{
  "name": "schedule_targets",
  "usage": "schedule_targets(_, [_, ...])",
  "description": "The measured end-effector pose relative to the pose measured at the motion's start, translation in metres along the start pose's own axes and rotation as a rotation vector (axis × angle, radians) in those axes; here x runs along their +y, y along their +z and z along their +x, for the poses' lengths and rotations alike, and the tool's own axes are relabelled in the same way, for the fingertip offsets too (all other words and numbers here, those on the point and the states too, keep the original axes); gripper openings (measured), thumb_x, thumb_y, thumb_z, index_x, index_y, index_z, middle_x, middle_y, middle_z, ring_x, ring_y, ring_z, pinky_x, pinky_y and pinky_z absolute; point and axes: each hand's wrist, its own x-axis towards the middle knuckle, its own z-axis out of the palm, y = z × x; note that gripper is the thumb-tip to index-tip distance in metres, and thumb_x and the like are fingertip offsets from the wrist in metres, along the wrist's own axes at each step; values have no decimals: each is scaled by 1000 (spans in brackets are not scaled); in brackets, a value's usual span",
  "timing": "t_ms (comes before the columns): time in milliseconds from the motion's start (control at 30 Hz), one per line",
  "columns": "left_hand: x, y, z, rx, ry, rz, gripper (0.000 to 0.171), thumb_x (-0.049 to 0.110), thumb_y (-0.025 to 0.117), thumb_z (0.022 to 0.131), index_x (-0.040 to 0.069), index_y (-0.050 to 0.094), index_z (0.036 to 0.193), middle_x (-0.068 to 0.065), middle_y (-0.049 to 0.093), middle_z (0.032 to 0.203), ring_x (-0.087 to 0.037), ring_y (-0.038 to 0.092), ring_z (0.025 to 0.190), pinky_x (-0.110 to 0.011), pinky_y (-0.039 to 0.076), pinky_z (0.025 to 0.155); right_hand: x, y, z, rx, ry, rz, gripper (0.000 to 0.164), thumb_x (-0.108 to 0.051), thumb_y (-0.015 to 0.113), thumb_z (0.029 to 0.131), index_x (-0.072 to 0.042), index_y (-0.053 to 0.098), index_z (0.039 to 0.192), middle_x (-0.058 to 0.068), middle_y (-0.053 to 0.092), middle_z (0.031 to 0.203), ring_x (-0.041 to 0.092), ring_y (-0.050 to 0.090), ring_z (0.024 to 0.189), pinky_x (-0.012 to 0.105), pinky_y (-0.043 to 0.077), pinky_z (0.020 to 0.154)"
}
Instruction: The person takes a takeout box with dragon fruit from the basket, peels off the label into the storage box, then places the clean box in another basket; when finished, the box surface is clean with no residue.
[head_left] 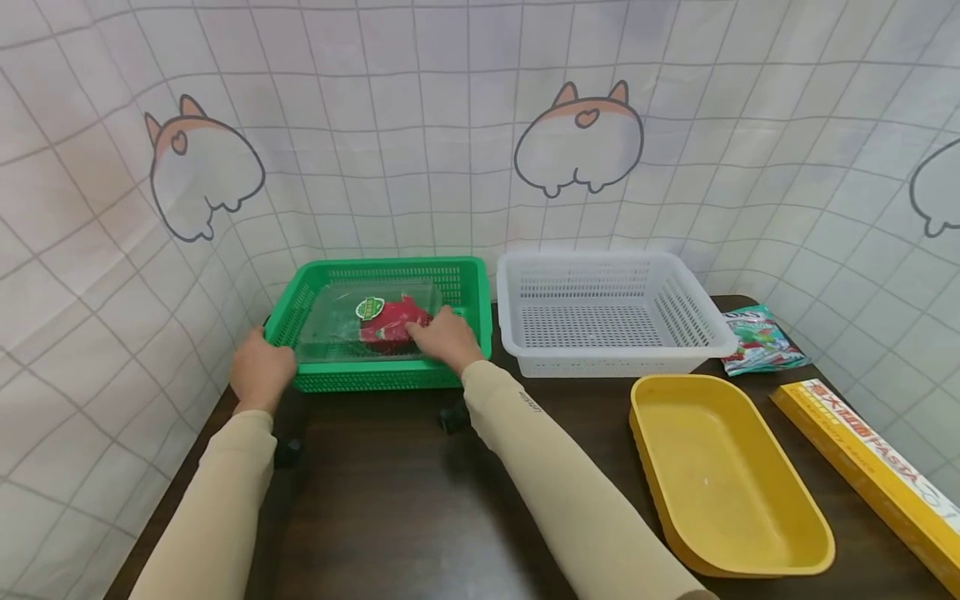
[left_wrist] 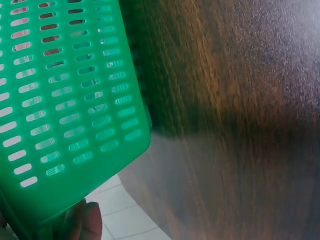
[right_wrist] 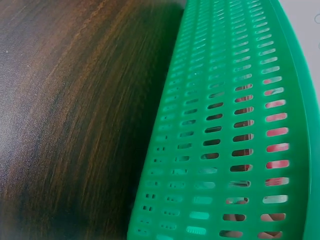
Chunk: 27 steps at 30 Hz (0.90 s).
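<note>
The green slotted basket (head_left: 382, 377) stands at the back left of the table. My left hand (head_left: 258, 367) grips its left front corner; in the left wrist view, fingertips (left_wrist: 91, 220) curl at the rim. In the basket lies a clear plastic box (head_left: 327, 321) with a round green-and-white label (head_left: 369, 308) and red contents (head_left: 392, 323). My right hand (head_left: 447, 340) reaches over the front rim and holds the box's right end, thumb on top. Its other fingers are mostly hidden; bits show through the slots in the right wrist view.
A white slotted basket (head_left: 622, 364) stands right of the green one. Behind the yellow tray (head_left: 720, 475) lies a teal snack bag (head_left: 761, 340). A long yellow pasta box (head_left: 870, 467) lies along the right edge. A tiled-pattern cloth (head_left: 420, 167) encloses the table (head_left: 375, 500).
</note>
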Motion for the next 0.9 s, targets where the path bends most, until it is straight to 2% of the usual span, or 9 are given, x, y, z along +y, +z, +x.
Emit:
schedule_targets(100, [1, 0, 0, -11, 1, 7, 62, 12, 36, 89, -7, 31, 148, -34, 49, 131, -45, 50, 106, -60, 43, 88, 1, 0, 0, 26, -7, 46, 85, -54, 53, 94, -1, 23, 154, 15, 46, 146, 30, 53, 123, 45, 47, 98])
schedule_targets(233, [0, 2, 1, -10, -6, 9, 63, 13, 36, 89, -7, 30, 149, -34, 49, 132, -46, 50, 109, -60, 43, 90, -1, -1, -1, 121, -72, 217, 70, -47, 54, 94, -7, 34, 148, 12, 60, 118, 24, 58, 90, 39, 49, 77])
schedule_targets(333, [0, 2, 2, 1, -5, 13, 63, 13, 36, 89, -7, 30, 148, -34, 48, 134, -47, 50, 111, -60, 42, 92, -4, -2, -1, 178, -122, 353, 57, -38, 55, 94, -10, 42, 143, 9, 57, 94, 19, 43, 63, 35, 40, 61])
schedule_targets(467, [-1, 3, 4, 6, -1, 5, 63, 13, 36, 89, -5, 30, 149, -33, 48, 135, -47, 50, 112, -60, 41, 94, -8, -3, -2, 188, -74, 495, 53, -29, 56, 93, -13, 45, 142, 6, 51, 81, 14, 28, 50, 32, 33, 54])
schedule_targets(533, [-1, 3, 4, 4, -1, 5, 63, 13, 36, 89, -5, 30, 150, -33, 47, 136, -47, 49, 114, -60, 41, 95, -10, -3, -2, 185, -21, 553, 53, -27, 57, 91, -15, 46, 142, 5, 52, 84, 13, 27, 49, 32, 33, 53])
schedule_targets(600, [-1, 4, 5, 0, -3, 2, 63, 13, 36, 89, -4, 30, 150, -33, 47, 136, -47, 49, 114, -60, 41, 94, -11, -3, -3, 187, 19, 595, 53, -26, 58, 90, -17, 47, 142, 4, 55, 95, 13, 29, 51, 32, 33, 55])
schedule_targets(767, [0, 4, 4, -4, -6, -7, 64, 13, 35, 90, -4, 28, 151, -33, 46, 137, -46, 49, 113, -60, 41, 94, -10, -4, -3, 193, 55, 642, 52, -25, 60, 89, -17, 49, 140, 7, 55, 123, 15, 39, 66, 33, 37, 60])
schedule_targets(833, [1, 3, 4, -3, -7, -9, 64, 13, 35, 90, -4, 27, 151, -33, 46, 138, -46, 49, 113, -60, 41, 95, -11, -5, -3, 188, 67, 643, 52, -26, 60, 90, -17, 49, 140, 8, 54, 127, 16, 42, 69, 33, 38, 60])
schedule_targets(900, [0, 2, 3, -4, -8, -8, 64, 13, 35, 90, -4, 26, 152, -33, 45, 138, -46, 49, 114, -60, 40, 96, -12, -6, -3, 183, 90, 641, 51, -26, 61, 90, -18, 50, 140, 8, 54, 126, 16, 41, 65, 32, 37, 57])
